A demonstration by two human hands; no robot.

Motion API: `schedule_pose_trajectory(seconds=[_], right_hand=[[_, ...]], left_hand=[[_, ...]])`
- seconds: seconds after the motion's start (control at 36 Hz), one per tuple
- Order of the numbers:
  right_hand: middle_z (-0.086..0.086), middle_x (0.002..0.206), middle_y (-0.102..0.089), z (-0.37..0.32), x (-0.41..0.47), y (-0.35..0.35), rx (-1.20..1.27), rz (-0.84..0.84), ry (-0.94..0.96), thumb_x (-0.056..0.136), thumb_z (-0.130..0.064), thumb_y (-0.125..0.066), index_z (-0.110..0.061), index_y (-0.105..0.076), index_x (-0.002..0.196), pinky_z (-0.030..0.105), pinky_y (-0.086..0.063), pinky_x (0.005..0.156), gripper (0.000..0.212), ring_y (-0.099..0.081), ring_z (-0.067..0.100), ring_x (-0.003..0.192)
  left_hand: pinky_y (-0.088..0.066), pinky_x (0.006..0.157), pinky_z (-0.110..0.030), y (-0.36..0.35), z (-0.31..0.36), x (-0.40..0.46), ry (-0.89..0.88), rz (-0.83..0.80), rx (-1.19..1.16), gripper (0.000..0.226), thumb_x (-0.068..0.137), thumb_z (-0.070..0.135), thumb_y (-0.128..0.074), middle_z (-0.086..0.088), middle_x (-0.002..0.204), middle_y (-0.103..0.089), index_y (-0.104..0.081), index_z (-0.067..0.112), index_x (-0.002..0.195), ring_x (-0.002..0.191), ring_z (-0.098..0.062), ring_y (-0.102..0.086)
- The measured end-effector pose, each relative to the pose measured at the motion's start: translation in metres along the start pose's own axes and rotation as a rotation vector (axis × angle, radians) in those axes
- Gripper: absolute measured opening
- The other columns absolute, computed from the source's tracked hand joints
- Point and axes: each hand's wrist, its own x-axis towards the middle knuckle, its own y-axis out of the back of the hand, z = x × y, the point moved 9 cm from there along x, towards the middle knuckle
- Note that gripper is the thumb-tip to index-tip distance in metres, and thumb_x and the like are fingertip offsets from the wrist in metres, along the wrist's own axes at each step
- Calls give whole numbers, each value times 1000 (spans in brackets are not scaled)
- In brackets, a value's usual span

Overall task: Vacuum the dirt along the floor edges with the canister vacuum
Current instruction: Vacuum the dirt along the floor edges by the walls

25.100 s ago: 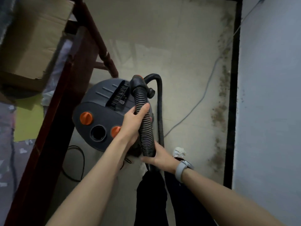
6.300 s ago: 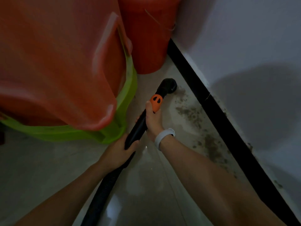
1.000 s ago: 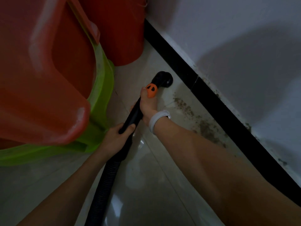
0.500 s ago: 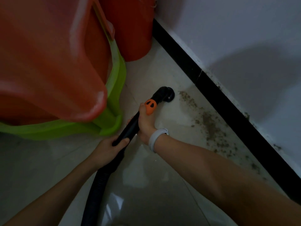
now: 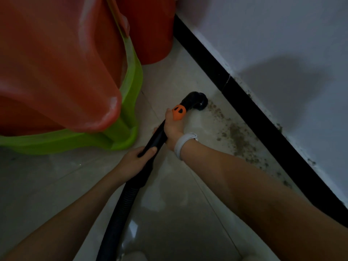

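- Orange plastic fills the upper left: a big upturned tub (image 5: 56, 63) sits nested against a lime-green tub (image 5: 131, 87), whose rim rests on the floor.
- Behind them, at the top, a second orange bucket (image 5: 150, 31) stands in the corner, close to the black baseboard.
- Pale, glossy floor tiles (image 5: 47, 185) cover the lower part of the view, with a thin grout line running across them.
- Low in the middle, the black ribbed vacuum hose (image 5: 120, 208) rises from the bottom edge and turns into a smooth black tube going up and to the right.
- On that tube, the left hand (image 5: 134, 161) grips just above the ribbed part, fingers (image 5: 148, 150) wrapped round it.
- Further up the same tube, the right hand (image 5: 173, 129) holds it just below an orange slider (image 5: 179, 112), thumb lying against the orange piece; a white wristband (image 5: 185, 143) sits on that wrist.
- At the tube's far end, the bent black nozzle (image 5: 197, 100) points down to the floor, at the near end of the dirt.
- Brown dirt (image 5: 237, 136) lies scattered in a band to the right of the nozzle, along the floor edge.
- Beside the dirt, the black baseboard (image 5: 244, 110) runs diagonally from top centre to the lower right.
- Above it, the white wall (image 5: 282, 44) shows dark specks near its bottom edge and a broad shadow.
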Motion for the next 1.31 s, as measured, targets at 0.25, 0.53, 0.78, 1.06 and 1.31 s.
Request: schedule_pose_trajectory(seconds=[0.25,0.53,0.78,1.06,1.31], right_hand=[[13,94,-67,-39,41,5,-2,81,114,51,-75,-51,-17,-56,107,53,-54,88,81,-67,35,88],[12,90,-59,-83,54,-23,-123,-92,108,78,-53,-56,-17,-53,91,54,-51,94,38,-62,34,92],[9,105,-60,-78,60,-11,-47,-36,111,47,-70,-55,-15,-53,121,50,-49,98,92,-63,34,105],[11,101,-60,-33,29,8,-7,56,20,35,-79,-47,-20,-49,104,51,-51,94,91,-64,39,104],[16,100,-63,-7,-6,10,139,31,-61,43,-77,-56,-13,-50,123,49,-55,87,103,-67,36,89]], left_hand=[[-47,60,-25,-9,23,29,32,16,-40,37,95,45,-51,-4,78,-66,-64,10,92,70,-19,-63],[-49,60,-26,0,38,62,30,190,-76,44,93,45,-53,-4,73,-64,-65,3,95,65,-17,-61],[-37,42,-9,-2,50,59,-46,236,30,34,94,36,-56,1,63,-58,-64,5,82,54,-5,-52],[-45,54,-26,0,36,23,-11,82,111,36,92,41,-56,-2,64,-64,-59,14,70,59,-17,-60],[-39,43,-13,10,25,-4,-61,64,214,37,92,39,-58,-1,61,-63,-65,5,80,41,2,-54]])
